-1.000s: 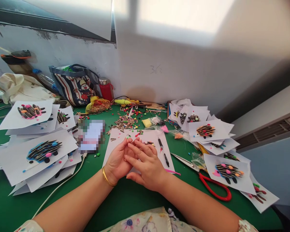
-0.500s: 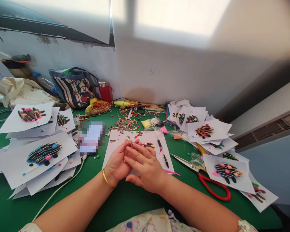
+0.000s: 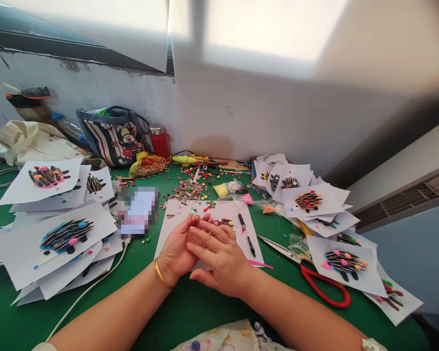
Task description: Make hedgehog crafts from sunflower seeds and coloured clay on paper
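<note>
My left hand [image 3: 177, 246] is palm up and cupped, with a gold bangle at the wrist. Across its palm and fingers lies my right hand [image 3: 219, 251], palm down, fingers stretched out and slightly apart. Whatever may be between the palms is hidden. Just beyond and under the hands is a sheet of white paper [image 3: 171, 234]. On it, partly covered by my right hand, is a seed-and-clay figure [image 3: 224, 222] with small coloured balls. A black pen [image 3: 242, 222] and its black cap [image 3: 250, 246] lie on the paper's right side, near a pink stick tool [image 3: 261, 264].
Red-handled scissors [image 3: 325, 287] lie at right, beside a stack of decorated sheets [image 3: 346, 263]. More sheets [image 3: 54, 243] are piled at left, near a phone [image 3: 137, 209] on a white cable. Loose striped seeds [image 3: 185, 189], clay packets [image 3: 223, 189] and a striped bag [image 3: 109, 136] stand farther back.
My right hand shifts slightly over my left palm, its fingers sliding a little. The view tilts up slightly. Nothing on the table is visibly moved.
</note>
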The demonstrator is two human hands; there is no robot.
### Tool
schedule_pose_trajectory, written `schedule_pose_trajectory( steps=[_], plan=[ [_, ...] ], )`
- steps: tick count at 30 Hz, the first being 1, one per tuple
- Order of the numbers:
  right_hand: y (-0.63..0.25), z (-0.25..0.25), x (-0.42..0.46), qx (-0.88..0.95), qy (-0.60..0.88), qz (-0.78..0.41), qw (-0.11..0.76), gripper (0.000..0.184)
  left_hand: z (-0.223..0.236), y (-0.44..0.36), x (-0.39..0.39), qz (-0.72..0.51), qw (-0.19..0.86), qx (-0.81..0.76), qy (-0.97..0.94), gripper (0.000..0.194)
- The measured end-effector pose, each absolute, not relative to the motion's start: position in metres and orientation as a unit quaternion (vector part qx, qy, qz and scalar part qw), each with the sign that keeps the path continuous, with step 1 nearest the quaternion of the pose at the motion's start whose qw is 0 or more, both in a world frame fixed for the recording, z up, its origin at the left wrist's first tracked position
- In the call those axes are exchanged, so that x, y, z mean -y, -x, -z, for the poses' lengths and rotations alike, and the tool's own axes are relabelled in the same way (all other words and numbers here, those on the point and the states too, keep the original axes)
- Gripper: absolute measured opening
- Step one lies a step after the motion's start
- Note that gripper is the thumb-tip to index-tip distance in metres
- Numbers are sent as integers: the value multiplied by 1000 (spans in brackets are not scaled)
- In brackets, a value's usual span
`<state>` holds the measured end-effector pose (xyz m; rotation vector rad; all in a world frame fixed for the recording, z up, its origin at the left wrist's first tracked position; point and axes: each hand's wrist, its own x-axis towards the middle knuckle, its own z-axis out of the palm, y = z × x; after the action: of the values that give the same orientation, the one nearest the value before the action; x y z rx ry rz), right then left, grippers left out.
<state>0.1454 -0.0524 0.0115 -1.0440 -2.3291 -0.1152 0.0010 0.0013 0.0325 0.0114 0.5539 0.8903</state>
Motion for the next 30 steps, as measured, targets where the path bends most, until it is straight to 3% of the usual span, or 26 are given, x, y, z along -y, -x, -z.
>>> schedule_pose_trajectory(
  steps=[19, 30],
  plan=[
    [-147, -13, 52, 872, 380, 18, 309, 43, -27, -1, -1, -418, 875, -242, -2, 27],
    [-147, -13, 52, 878, 372, 26, 299, 48, -27, -1, -3, -418, 869, -264, 3, 24]
  ],
)
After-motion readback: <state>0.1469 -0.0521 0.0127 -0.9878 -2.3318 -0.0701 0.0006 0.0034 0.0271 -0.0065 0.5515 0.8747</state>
